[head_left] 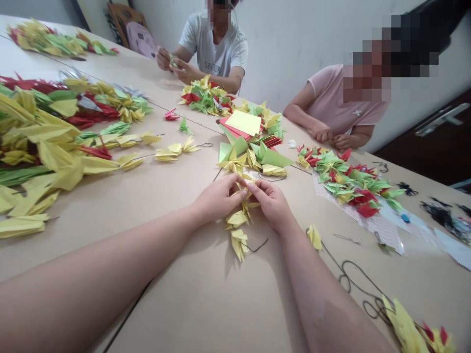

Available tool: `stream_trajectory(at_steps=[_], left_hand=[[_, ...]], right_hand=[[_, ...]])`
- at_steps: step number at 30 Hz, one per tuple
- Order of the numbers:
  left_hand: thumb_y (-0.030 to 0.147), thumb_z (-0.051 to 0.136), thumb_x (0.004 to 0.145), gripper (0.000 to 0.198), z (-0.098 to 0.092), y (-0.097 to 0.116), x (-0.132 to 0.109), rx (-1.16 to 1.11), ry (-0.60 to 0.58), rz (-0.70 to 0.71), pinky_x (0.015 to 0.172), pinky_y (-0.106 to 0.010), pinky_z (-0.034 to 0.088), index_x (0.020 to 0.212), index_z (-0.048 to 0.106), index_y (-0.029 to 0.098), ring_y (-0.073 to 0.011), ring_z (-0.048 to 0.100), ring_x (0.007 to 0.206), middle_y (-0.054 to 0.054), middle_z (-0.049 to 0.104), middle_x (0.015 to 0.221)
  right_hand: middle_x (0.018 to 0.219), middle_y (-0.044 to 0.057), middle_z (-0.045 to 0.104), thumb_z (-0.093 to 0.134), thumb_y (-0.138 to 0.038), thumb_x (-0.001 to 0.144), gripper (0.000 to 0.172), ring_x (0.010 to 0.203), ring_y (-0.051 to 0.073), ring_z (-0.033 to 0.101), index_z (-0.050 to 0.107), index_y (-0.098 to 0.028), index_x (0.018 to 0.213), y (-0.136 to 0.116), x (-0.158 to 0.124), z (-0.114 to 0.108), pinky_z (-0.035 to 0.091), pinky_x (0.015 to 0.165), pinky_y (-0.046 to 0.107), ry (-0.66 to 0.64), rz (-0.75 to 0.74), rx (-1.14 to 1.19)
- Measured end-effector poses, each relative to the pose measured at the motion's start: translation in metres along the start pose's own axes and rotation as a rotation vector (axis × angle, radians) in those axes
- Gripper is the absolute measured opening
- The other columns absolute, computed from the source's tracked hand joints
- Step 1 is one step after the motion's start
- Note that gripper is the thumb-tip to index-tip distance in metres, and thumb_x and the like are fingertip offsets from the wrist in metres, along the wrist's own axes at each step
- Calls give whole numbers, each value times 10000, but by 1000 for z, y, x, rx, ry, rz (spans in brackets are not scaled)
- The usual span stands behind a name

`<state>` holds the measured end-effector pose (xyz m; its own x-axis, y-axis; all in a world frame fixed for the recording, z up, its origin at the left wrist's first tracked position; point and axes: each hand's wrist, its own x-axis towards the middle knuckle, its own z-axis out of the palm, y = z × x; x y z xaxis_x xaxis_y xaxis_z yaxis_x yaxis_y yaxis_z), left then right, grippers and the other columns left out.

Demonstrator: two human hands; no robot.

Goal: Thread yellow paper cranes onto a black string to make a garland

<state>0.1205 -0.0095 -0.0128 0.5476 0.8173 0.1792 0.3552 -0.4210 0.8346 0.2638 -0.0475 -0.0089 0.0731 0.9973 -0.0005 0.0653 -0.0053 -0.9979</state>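
Where left hand [221,198] meets right hand [270,206], fingers [241,189] pinching one yellow origami-crane string [237,220]

The left hand [220,198] and right hand [270,205] reach forward, fingertips [243,192] nearly touching.

Your left hand [221,197] and right hand [270,205] both grip a string of yellow origami cranes [238,230] on the tabletop [206,304]; a yellow paper square [243,122] lies beyond.
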Motion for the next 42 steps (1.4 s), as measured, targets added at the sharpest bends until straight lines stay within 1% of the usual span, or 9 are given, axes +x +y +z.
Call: stream_trajectory(at_steps=[11, 22, 27, 42], left_hand=[[363, 460, 780, 205, -1, 4, 0, 26, -6, -20, 482, -213, 291, 879, 507, 189, -96, 402, 504, 44, 440, 562], [368, 465, 780, 206, 0, 2, 0, 27, 0, -6, 479, -213, 289, 874, 508, 189, -92, 394, 498, 47, 440, 560], [376, 456, 786, 217, -1, 2, 0, 38, -5, -3, 489, -217, 299, 890, 505, 193, -98, 416, 516, 42, 456, 578], [374, 449, 788, 217, -1, 1, 1, 31, -12, 1, 489, -216, 299, 893, 501, 191, -104, 442, 542, 29, 489, 611]], right_hand=[[597, -38, 528, 609, -396, 703, 251, 541, 77, 491, 516, -169, 648, 2, 1, -1, 393, 509, 202, -4, -5, 0], [605, -35, 529, 609, -421, 695, 266, 542, 83, 492, 520, -173, 653, 4, 1, -2, 408, 522, 215, -6, -10, -8], [609, -36, 523, 609, -432, 691, 275, 548, 83, 488, 524, -173, 651, 4, 1, -2, 409, 533, 217, -8, -31, -18], [609, -31, 517, 605, -444, 690, 285, 559, 87, 485, 519, -175, 650, 3, 1, -2, 411, 539, 218, -9, -24, -24]])
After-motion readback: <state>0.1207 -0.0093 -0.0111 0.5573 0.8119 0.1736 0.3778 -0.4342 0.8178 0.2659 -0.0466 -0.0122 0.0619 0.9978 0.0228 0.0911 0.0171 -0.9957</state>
